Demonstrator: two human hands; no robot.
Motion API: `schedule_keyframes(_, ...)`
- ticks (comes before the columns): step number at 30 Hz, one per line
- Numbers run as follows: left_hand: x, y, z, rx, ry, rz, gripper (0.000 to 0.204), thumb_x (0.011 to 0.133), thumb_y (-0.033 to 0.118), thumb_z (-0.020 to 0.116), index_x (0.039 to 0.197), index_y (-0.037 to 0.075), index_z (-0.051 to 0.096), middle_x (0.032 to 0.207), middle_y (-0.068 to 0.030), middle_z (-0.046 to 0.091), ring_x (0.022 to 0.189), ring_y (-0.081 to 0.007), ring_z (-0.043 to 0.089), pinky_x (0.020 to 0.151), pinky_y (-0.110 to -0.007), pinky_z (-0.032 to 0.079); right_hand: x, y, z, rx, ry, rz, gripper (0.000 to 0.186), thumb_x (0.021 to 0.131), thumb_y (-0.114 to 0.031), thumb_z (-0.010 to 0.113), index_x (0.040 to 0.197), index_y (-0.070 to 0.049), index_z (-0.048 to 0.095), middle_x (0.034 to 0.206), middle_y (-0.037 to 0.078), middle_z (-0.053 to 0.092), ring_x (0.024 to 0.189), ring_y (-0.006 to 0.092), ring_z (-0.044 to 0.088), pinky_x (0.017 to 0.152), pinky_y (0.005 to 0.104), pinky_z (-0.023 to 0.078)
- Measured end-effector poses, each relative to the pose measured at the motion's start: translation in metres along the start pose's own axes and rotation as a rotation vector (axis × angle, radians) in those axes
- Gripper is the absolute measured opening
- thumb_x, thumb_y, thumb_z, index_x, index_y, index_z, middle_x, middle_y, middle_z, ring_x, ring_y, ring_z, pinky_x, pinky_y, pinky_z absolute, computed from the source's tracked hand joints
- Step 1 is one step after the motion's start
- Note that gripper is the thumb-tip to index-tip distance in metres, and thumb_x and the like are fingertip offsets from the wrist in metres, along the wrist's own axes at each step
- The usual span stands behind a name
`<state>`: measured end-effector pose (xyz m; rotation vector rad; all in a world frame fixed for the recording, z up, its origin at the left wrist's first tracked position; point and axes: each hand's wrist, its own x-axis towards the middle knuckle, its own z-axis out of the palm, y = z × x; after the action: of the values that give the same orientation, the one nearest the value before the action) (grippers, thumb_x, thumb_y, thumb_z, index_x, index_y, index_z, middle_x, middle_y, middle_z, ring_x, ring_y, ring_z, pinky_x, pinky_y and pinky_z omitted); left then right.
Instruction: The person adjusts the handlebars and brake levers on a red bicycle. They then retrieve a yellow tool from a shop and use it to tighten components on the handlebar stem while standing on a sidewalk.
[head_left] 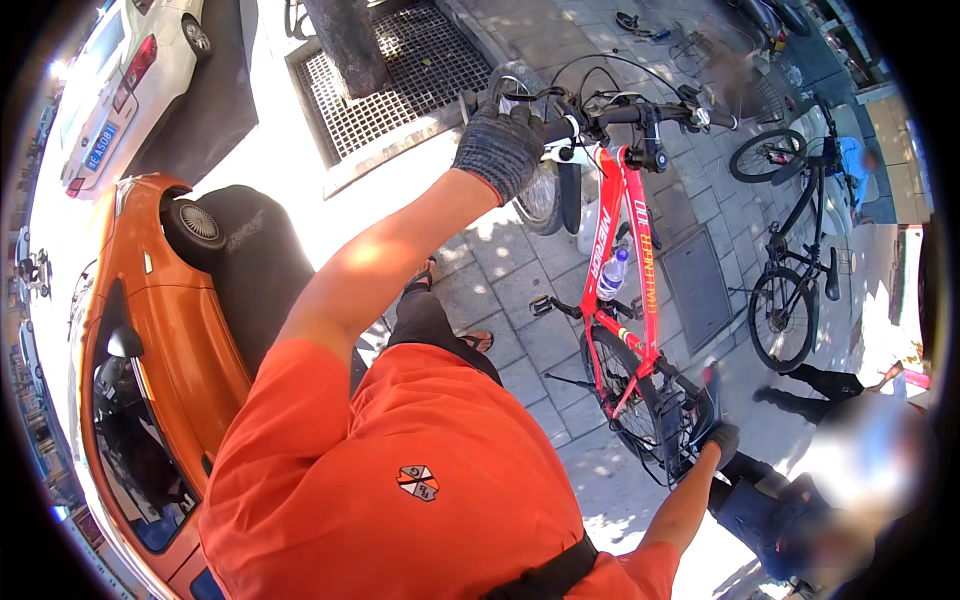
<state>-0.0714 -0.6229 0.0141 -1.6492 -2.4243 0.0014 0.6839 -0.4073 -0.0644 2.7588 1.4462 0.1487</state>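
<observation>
Two holds suit this probably heavy red bicycle [603,230]: upper-middle handlebar [622,114], which my left hand [502,145] grasps; lower-right saddle [711,398], under my right hand [724,438] (grip: cannot tell).

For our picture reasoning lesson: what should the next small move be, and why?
Perhaps tighten the grey-knit-gloved left hand on the black handlebar of the red-framed bicycle before shifting it: that hand holds the left end, the gloved right hand is at the black saddle, and a dark-clothed person is close by.
</observation>
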Motion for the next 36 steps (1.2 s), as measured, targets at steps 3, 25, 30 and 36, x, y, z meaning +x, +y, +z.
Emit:
schedule_keyframes(3, 0.002, -0.001, 0.002, -0.077, 0.030, -0.005, 0.032, 0.097, 0.025, 0.057, 0.111, -0.001, 0.067, 0.102, -0.0179, 0.074, 0.102, -0.0290, 0.071, 0.098, -0.045, 0.047, -0.017, -0.011, -0.024, -0.174, 0.087, -0.232, 0.047, 0.097, -0.042, 0.050, 0.111, -0.003, 0.074, 0.115, 0.025, 0.072, 0.113, 0.0428, 0.067, 0.092, 0.0532, 0.053)
schedule_keyframes(25, -0.009, -0.040, -0.001, -0.185, 0.019, 0.238, 0.035, 0.089, 0.018, 0.062, 0.115, -0.004, 0.062, 0.095, -0.0158, 0.072, 0.089, -0.0257, 0.073, 0.078, -0.041, 0.053, -0.583, -0.353, -0.380, 0.161, -0.348, -2.277, 0.023, 0.090, -0.027, 0.074, 0.086, -0.005, 0.071, 0.079, 0.015, 0.067, 0.071, 0.0370, 0.065, 0.068, 0.0481, 0.051)
schedule_keyframes(30, -0.015, -0.059, 0.007, -0.180, 0.005, 0.160, 0.033, 0.088, 0.019, 0.063, 0.113, -0.003, 0.063, 0.094, -0.0141, 0.071, 0.089, -0.0259, 0.073, 0.079, -0.042, 0.052, -0.601, -0.368, -0.371, 0.182, -0.410, -2.399, 0.021, 0.089, -0.026, 0.075, 0.086, -0.005, 0.071, 0.079, 0.014, 0.067, 0.071, 0.0368, 0.065, 0.069, 0.0481, 0.052)
schedule_keyframes(36, -0.002, -0.046, 0.000, -0.287, -0.031, 0.231, 0.030, 0.091, 0.017, 0.062, 0.112, -0.003, 0.065, 0.096, -0.0139, 0.071, 0.094, -0.0248, 0.071, 0.078, -0.043, 0.053, -0.604, -0.373, -0.394, 0.187, -0.415, -2.353, 0.020, 0.088, -0.024, 0.075, 0.086, -0.005, 0.071, 0.079, 0.014, 0.067, 0.071, 0.0365, 0.065, 0.069, 0.0482, 0.052)
